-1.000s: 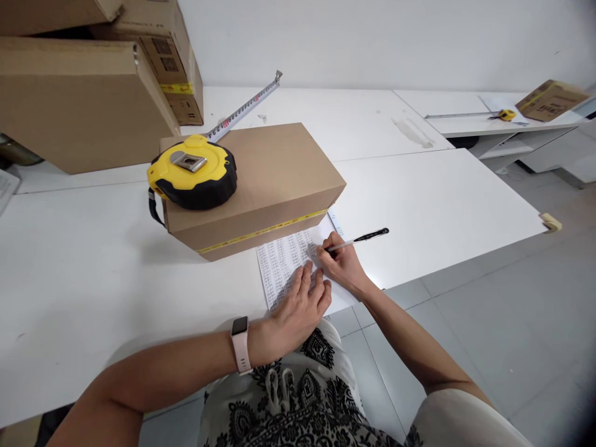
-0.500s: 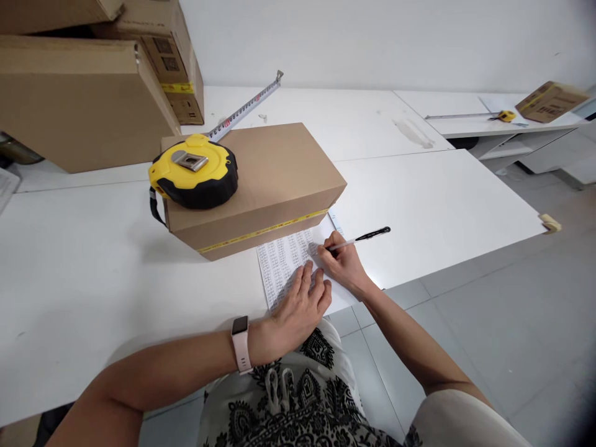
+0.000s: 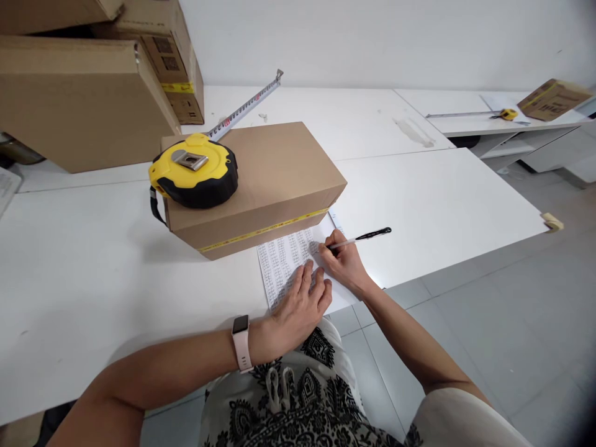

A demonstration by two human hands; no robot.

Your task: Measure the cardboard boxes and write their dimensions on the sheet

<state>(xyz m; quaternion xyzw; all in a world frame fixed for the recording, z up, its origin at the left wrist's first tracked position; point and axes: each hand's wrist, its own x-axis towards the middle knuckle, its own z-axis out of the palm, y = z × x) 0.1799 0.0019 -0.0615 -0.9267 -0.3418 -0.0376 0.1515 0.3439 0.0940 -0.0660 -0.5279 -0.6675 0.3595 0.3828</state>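
Observation:
A pen [image 3: 367,235] with a black cap end is pinched in my right hand [image 3: 343,261], which rests on a sheet of paper [image 3: 284,257]. Columns of handwriting cover much of that sheet, and the pen's tip is hidden by my fingers. Flat on the paper's lower part lies my left hand [image 3: 302,307], its fingers a little spread and holding nothing. Just beyond the hands stands a brown cardboard box [image 3: 274,161], partly over the paper's far edge. On its left end sits a yellow and black tape measure [image 3: 195,171], its blade [image 3: 246,107] pulled out toward the wall.
Several larger cartons [image 3: 79,102] are stacked at the back left of the white table [image 3: 410,198]. On another table at the far right are a second tape measure [image 3: 507,115] and a small box [image 3: 554,99]. A tan corner guard [image 3: 552,222] covers the table's right corner.

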